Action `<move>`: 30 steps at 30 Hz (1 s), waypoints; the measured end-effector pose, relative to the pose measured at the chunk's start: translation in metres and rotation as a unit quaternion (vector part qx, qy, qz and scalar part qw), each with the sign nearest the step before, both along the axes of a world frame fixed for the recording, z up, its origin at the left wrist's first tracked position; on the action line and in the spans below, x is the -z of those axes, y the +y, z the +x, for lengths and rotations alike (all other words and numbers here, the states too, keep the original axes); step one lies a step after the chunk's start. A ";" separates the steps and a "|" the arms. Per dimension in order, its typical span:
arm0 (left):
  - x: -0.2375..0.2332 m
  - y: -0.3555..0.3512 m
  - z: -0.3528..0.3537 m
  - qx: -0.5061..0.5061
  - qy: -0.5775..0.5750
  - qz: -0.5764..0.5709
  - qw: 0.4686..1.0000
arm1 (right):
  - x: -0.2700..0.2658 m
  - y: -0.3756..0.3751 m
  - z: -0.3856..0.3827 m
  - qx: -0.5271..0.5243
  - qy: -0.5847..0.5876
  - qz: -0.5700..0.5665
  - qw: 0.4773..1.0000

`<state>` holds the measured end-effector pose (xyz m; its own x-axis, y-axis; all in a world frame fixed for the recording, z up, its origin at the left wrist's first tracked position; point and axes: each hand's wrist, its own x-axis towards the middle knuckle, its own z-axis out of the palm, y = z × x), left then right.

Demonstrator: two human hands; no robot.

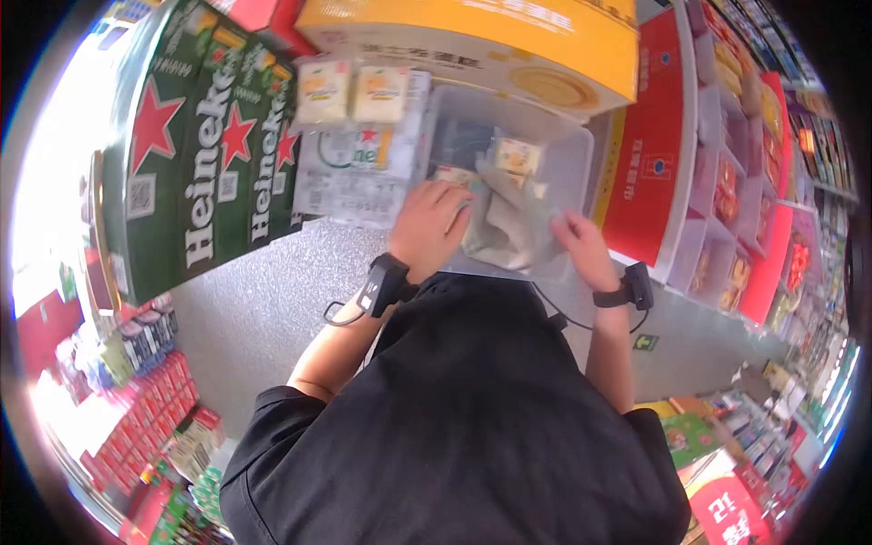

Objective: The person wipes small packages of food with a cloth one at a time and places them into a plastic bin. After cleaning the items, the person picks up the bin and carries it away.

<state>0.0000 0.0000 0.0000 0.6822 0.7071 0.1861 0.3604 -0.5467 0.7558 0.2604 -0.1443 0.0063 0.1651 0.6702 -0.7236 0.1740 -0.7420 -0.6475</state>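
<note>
A translucent plastic bin (570,150) stands in front of me, with a crumpled grey-green bag (509,222) in it. My right hand (586,247) is at the bin's right side, thumb and forefinger pinched on the bag's edge. Over the left side of the bin, my left hand (431,222) has its fingers curled together beside the bag; I cannot tell what they hold. A small cream packet with an orange print (518,156) lies behind the bag. Another packet (454,175) shows partly past my left fingertips.
Two cream packets (380,94) lie on a white Heineken carton (343,177) left of the bin. Green Heineken boxes (204,154) stand farther left. A yellow box (472,45) borders the bin behind. To the right are a red box (649,163) and clear compartments of packaged snacks (727,191).
</note>
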 end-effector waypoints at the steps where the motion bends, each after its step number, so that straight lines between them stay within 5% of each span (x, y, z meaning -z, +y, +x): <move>1: 0.008 0.001 0.006 0.019 0.016 -0.026 0.999 | -0.007 -0.004 -0.008 0.124 0.038 0.059 0.990; 5: 0.054 -0.008 0.067 0.058 0.110 -0.030 0.992 | -0.022 -0.043 0.014 0.412 0.249 0.326 0.814; 7: 0.084 0.003 0.095 0.004 0.095 -0.017 0.995 | -0.026 -0.075 0.033 0.414 0.119 0.366 0.825; 8: 0.099 0.008 0.108 -0.035 0.101 -0.011 0.994 | -0.049 -0.080 0.037 0.554 0.233 0.352 0.717; 11: 0.143 0.031 0.141 -0.130 0.147 -0.090 0.977 | -0.061 -0.117 0.071 0.647 0.179 0.362 0.647; 14: 0.158 0.040 0.154 -0.144 0.157 -0.185 0.959 | -0.065 -0.123 0.077 0.684 0.134 0.343 0.630; 18: 0.179 0.033 0.159 -0.204 0.079 -0.222 0.950 | -0.009 -0.135 0.087 0.642 0.272 0.313 0.645; 21: 0.192 0.048 0.152 -0.101 0.177 -0.242 0.949 | 0.002 -0.125 0.076 0.569 0.379 0.324 0.654; 24: 0.175 0.032 0.156 -0.095 0.082 0.017 0.992 | 0.014 -0.103 0.076 0.461 0.490 0.353 0.650; 25: 0.155 0.028 0.157 -0.112 0.056 -0.039 0.991 | 0.013 -0.093 0.073 0.428 0.509 0.347 0.660; 29: 0.070 0.012 0.146 -0.102 -0.031 -0.251 0.962 | 0.010 -0.060 0.070 0.262 0.367 0.379 0.808; 30: 0.043 0.008 0.139 -0.080 -0.042 -0.283 0.955 | 0.005 -0.051 0.068 0.192 0.257 0.426 0.846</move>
<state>0.1386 0.0081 -0.0432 0.5569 0.8041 -0.2080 0.3304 0.0153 0.9437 0.3280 -0.1951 0.0012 0.2990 0.9531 -0.0464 -0.4406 0.0948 -0.8927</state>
